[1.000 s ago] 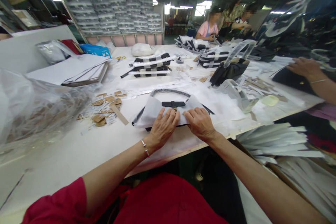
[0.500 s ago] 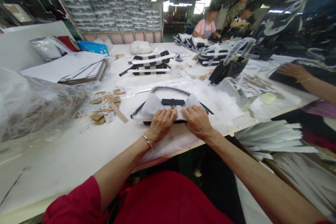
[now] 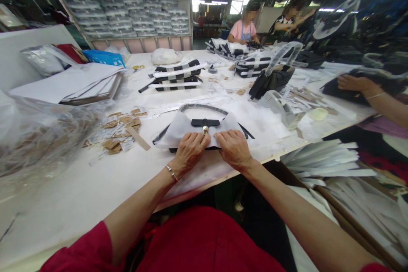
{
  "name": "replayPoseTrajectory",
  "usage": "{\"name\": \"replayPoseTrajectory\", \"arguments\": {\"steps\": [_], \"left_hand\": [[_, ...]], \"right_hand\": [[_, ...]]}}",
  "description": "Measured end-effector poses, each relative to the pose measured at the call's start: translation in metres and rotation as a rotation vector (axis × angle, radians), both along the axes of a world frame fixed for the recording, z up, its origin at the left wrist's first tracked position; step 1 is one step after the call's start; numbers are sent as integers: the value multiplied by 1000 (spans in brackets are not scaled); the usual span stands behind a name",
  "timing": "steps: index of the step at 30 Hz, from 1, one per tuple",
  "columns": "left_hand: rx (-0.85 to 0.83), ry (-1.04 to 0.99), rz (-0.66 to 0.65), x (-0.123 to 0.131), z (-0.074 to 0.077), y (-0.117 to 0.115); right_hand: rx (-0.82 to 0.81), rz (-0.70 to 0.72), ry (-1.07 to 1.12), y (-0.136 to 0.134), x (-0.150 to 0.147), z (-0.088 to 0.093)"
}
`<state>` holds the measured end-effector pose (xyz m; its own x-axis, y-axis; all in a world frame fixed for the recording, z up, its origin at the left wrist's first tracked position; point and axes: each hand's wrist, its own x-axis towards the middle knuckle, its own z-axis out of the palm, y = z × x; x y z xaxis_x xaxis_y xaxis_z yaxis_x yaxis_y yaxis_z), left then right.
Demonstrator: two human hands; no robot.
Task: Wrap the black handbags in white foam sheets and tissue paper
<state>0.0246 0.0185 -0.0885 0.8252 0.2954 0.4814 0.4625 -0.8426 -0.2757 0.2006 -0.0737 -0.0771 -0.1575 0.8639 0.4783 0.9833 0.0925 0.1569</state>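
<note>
A black handbag wrapped in white paper (image 3: pixel 178 129) lies flat on the white table (image 3: pixel 105 178), with its wrapped handle (image 3: pixel 204 107) arching away from me and a black strap with a gold clasp (image 3: pixel 205 125) showing at the middle. My left hand (image 3: pixel 188 151) and my right hand (image 3: pixel 233 148) rest side by side on the paper at the bag's near edge, just below the clasp. Both have their fingers curled down and pressed on the paper. A bracelet sits on my left wrist.
Brown paper tags (image 3: pixel 123 129) lie scattered left of the bag, beside a crumpled clear plastic bag (image 3: pixel 41 136). Wrapped black bags (image 3: pixel 177 77) are stacked farther back. A tape dispenser (image 3: pixel 280 108) stands right. White paper strips (image 3: pixel 325 163) fill a box at right. Other people work around the table.
My hands have shifted only slightly on the paper near the clasp. The view has tilted a little; the bag stays where it was.
</note>
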Motion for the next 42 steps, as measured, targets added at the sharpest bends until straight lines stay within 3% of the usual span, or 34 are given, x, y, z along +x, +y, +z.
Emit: {"name": "replayPoseTrajectory", "arguments": {"steps": [14, 20, 24, 26, 29, 35, 38, 42], "left_hand": [[-37, -103, -37, -4, -20, -13], [-54, -98, -31, -9, -16, -19], [-77, -75, -4, -8, -14, -17], [-91, -48, 5, -8, -12, -18], [-115, 13, 10, -8, -5, -21], [-140, 154, 15, 0, 15, -20], [-113, 168, 0, -4, 7, -18], [-23, 120, -90, -20, -16, -18]], "right_hand": [[-22, -2, 35, -14, -5, -13], [-40, 75, 137, -22, -4, -4], [42, 1, 126, -23, 4, 7], [2, 18, 82, -23, 12, 8], [-97, 80, 38, -23, 21, 6], [-147, 59, 1, -18, 21, 5], [-201, 78, -22, -17, 22, 8], [-220, 121, 19, -15, 31, 9]]}}
